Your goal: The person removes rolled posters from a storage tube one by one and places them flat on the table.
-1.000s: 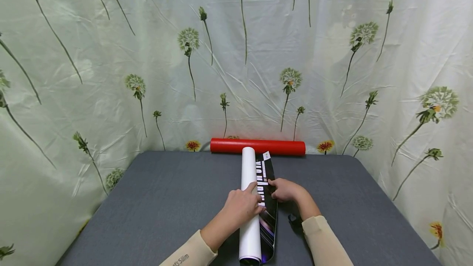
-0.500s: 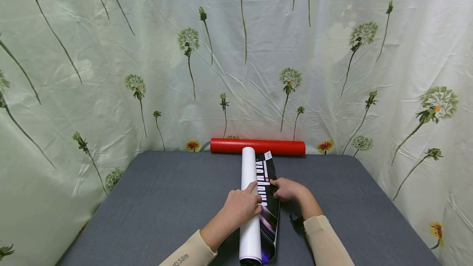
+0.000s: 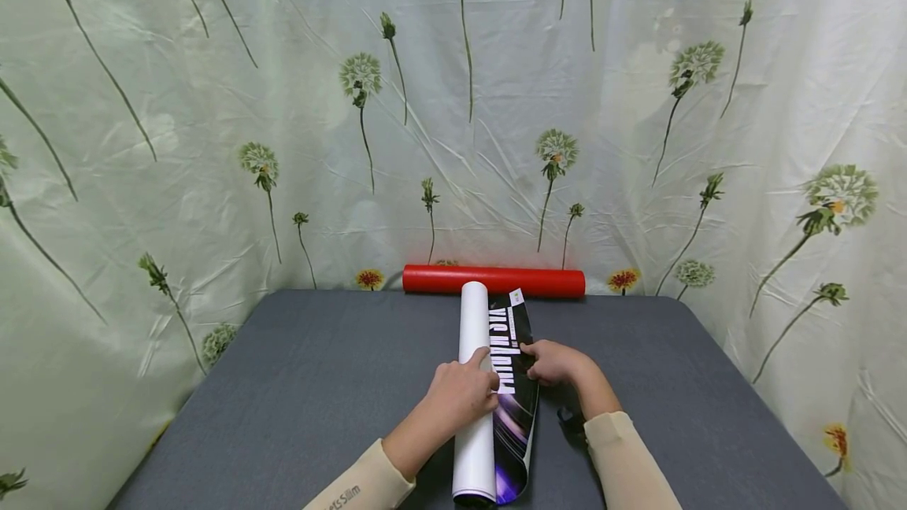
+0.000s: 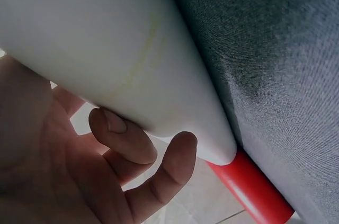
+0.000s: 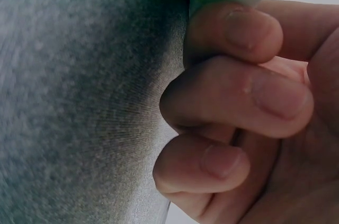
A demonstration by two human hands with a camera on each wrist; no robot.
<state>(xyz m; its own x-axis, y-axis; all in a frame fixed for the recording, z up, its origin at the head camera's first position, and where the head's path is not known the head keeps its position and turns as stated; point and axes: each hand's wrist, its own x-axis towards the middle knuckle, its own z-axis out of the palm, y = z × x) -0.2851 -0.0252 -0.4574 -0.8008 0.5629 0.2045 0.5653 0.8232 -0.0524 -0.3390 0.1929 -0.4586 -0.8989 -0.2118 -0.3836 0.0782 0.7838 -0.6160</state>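
Note:
A partly rolled poster (image 3: 471, 321) lies lengthwise on the table, its white back outward on the roll. Its black and purple printed face (image 3: 513, 415), with large white lettering, shows to the right of the roll. My left hand (image 3: 457, 396) rests across the middle of the roll, index finger pointing forward along it. In the left wrist view its fingers (image 4: 177, 163) lie loosely bent at the roll's side. My right hand (image 3: 556, 362) pinches the poster's free right edge; the right wrist view shows its fingers (image 5: 233, 94) curled, with the sheet's edge at the index finger.
A red tube (image 3: 538, 282) lies crosswise at the table's far edge, just behind the roll's far end. A small black object (image 3: 570, 419) is beside the right sleeve. The grey table (image 3: 340, 384) meets a flower-patterned curtain (image 3: 319, 140) at the back and sides.
The free edge has shifted slightly right with my right hand, and the roll a little left under my left hand. More of the printed face and lettering shows.

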